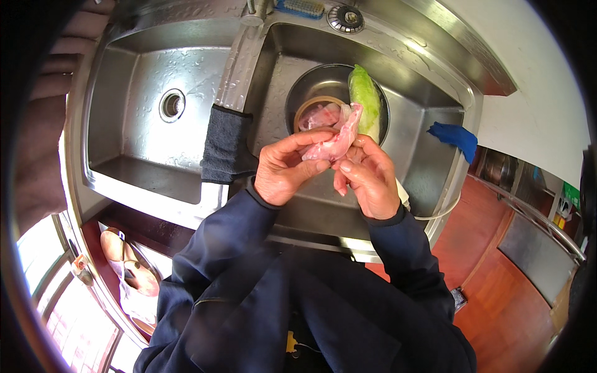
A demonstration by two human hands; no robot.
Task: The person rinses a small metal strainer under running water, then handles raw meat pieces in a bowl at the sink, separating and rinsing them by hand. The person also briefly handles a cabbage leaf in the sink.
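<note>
A pale pink strip of raw meat point(336, 143) is held up in front of me over the right sink basin point(326, 198). My left hand point(290, 164) pinches its left end between thumb and fingers. On the other side my right hand point(369, 175) grips its lower edge, the fingers curled inward. Below the hands a dark round pan point(298, 86) sits in the basin. It holds a round brown-rimmed bowl point(319, 98) with more raw meat point(319, 116). A long green vegetable point(366, 102) leans along the pan's right side, its lower end hidden behind my right hand.
A dark grey cloth point(225, 144) hangs over the divider beside the left basin point(140, 116). A blue cloth point(454, 139) drapes over the right rim. Behind are a scrubbing brush point(301, 8) and a drain strainer point(345, 19). A white cord point(438, 217) crosses the right basin's edge.
</note>
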